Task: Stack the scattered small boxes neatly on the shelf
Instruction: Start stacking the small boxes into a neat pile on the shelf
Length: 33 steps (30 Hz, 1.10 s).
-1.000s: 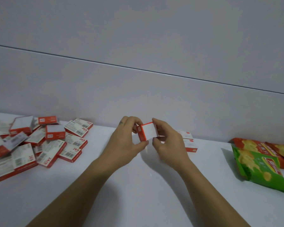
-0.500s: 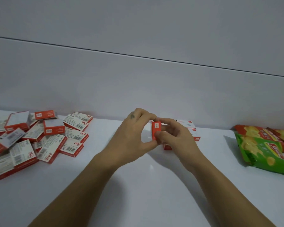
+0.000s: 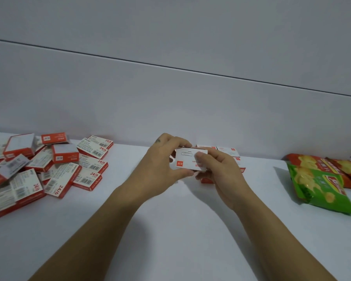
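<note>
Plain white shelf [image 3: 170,230] running along the wall. Left side has a messy heap of small red and white boxes [image 3: 55,169], lying every which way. Mid-back there's a short stack of the same boxes [image 3: 227,152], partly hidden. Far right, a green chip bag [image 3: 320,187] lies overlapping some red chip bags [image 3: 344,169]

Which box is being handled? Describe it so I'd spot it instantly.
On the white shelf, look midway between the box heap at left and the snack bags at right. The held box is the only one pinched between the left hand and right hand, white paperclip-drawing face showing.
</note>
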### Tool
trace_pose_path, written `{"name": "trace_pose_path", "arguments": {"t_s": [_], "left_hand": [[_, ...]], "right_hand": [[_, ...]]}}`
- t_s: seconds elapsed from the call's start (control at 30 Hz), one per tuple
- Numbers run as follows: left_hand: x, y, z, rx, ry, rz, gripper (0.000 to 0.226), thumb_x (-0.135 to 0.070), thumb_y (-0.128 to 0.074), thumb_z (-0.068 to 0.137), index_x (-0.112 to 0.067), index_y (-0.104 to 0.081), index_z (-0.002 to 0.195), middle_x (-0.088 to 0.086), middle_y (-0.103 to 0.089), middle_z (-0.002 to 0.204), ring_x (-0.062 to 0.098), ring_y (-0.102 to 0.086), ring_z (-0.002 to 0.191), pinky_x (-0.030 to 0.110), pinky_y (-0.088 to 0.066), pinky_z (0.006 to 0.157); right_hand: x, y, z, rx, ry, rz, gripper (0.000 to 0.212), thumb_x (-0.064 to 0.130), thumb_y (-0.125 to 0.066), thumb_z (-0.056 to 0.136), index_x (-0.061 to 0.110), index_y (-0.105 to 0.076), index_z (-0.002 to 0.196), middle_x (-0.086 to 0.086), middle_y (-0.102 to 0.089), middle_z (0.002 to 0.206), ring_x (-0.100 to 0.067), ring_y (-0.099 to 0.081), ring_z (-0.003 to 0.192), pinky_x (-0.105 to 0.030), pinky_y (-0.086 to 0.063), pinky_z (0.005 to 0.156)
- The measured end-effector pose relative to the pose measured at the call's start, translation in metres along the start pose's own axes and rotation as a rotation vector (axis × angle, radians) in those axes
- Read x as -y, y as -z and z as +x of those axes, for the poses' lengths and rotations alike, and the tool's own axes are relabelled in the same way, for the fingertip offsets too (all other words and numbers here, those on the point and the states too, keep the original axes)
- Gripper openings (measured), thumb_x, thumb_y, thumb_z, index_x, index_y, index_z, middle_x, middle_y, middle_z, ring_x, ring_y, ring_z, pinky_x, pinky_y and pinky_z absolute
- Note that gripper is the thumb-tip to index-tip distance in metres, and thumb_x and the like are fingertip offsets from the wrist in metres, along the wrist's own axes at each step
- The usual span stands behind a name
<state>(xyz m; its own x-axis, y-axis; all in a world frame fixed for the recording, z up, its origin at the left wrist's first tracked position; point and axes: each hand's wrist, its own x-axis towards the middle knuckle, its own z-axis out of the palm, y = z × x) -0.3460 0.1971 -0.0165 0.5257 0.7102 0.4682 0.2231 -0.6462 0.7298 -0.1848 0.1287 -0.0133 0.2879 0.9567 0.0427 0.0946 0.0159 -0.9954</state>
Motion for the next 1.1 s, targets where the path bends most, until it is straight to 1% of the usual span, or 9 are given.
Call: {"name": "trace_pose_path", "arguments": {"t_s": [0.13,0.27,0.37,0.43,0.53,0.7,0.8,0.9,1.1], "left_hand": [[-0.006,-0.004,0.001,-0.092,0.201,-0.304,0.056,-0.023,-0.084,0.069,-0.04,-0.053,0.112,-0.017,-0.059,0.103,0.003,-0.062,0.085,0.019,-0.054,0.069],[-0.01,-0.008,0.0,-0.051,0.277,-0.497,0.037,-0.016,-0.073,0.082,-0.028,-0.055,0.112,-0.001,-0.07,0.084,0.019,-0.069,0.073,0.029,-0.055,0.067],[-0.013,-0.01,-0.001,-0.03,0.229,-0.556,0.022,-0.023,-0.064,0.089,-0.028,-0.062,0.11,0.0,-0.072,0.087,0.018,-0.069,0.075,0.026,-0.054,0.066],[-0.015,-0.011,-0.002,0.013,0.185,-0.505,0.03,-0.035,-0.07,0.083,-0.039,-0.062,0.112,-0.01,-0.069,0.096,0.012,-0.067,0.082,0.02,-0.052,0.066],[-0.015,-0.016,-0.003,0.008,0.155,-0.417,0.048,-0.023,-0.079,0.076,-0.046,-0.059,0.114,-0.022,-0.064,0.1,0.006,-0.064,0.086,0.016,-0.05,0.065],[-0.015,-0.01,0.002,-0.167,0.201,-0.573,0.033,-0.009,-0.069,0.084,-0.03,-0.065,0.109,-0.006,-0.072,0.093,0.012,-0.068,0.086,0.024,-0.056,0.068],[-0.015,-0.005,0.002,-0.183,0.203,-0.6,0.025,-0.013,-0.057,0.094,-0.027,-0.065,0.113,-0.006,-0.074,0.096,0.014,-0.069,0.089,0.021,-0.055,0.065],[-0.017,-0.007,0.002,-0.148,0.214,-0.587,0.034,-0.031,-0.061,0.088,-0.033,-0.06,0.121,-0.01,-0.071,0.103,0.013,-0.067,0.092,0.021,-0.054,0.068],[-0.019,-0.022,-0.002,-0.132,0.215,-0.453,0.04,-0.026,-0.077,0.077,-0.039,-0.056,0.109,-0.013,-0.071,0.094,0.008,-0.067,0.09,0.018,-0.052,0.069]], "right_hand": [[0.006,0.009,0.001,0.104,0.001,0.121,0.044,0.017,-0.063,0.08,0.023,-0.061,0.124,-0.011,-0.073,0.102,-0.027,-0.064,0.072,-0.035,-0.051,0.067],[0.01,0.019,-0.001,0.274,-0.011,0.1,0.059,0.014,-0.064,0.079,0.036,-0.053,0.132,-0.01,-0.069,0.1,-0.027,-0.058,0.073,-0.032,-0.05,0.064],[0.012,0.017,-0.002,0.209,0.042,0.118,0.047,0.015,-0.068,0.08,0.029,-0.059,0.124,-0.012,-0.068,0.092,-0.028,-0.058,0.07,-0.033,-0.048,0.061],[0.013,0.013,-0.003,0.127,0.058,0.169,0.034,0.018,-0.068,0.085,0.021,-0.061,0.118,-0.014,-0.071,0.095,-0.031,-0.064,0.072,-0.038,-0.052,0.062],[0.013,0.008,-0.004,0.05,0.026,0.226,0.024,0.022,-0.054,0.097,0.019,-0.063,0.119,-0.015,-0.072,0.105,-0.031,-0.07,0.089,-0.041,-0.057,0.07],[0.015,0.011,-0.003,-0.042,0.003,0.139,0.02,0.016,-0.056,0.095,0.007,-0.068,0.107,-0.016,-0.072,0.098,-0.024,-0.066,0.074,-0.031,-0.052,0.068],[0.018,0.014,-0.003,-0.052,0.04,0.163,0.029,0.013,-0.063,0.091,0.017,-0.062,0.119,-0.017,-0.071,0.095,-0.022,-0.065,0.066,-0.026,-0.052,0.064],[0.023,0.015,-0.004,-0.058,0.123,0.001,0.036,0.019,-0.065,0.09,0.028,-0.06,0.124,-0.008,-0.072,0.087,-0.02,-0.068,0.066,-0.02,-0.052,0.062],[0.037,0.037,-0.004,0.087,0.206,-0.472,0.058,0.022,-0.084,0.07,0.04,-0.061,0.119,0.013,-0.067,0.104,-0.01,-0.067,0.087,-0.023,-0.057,0.075]]}}
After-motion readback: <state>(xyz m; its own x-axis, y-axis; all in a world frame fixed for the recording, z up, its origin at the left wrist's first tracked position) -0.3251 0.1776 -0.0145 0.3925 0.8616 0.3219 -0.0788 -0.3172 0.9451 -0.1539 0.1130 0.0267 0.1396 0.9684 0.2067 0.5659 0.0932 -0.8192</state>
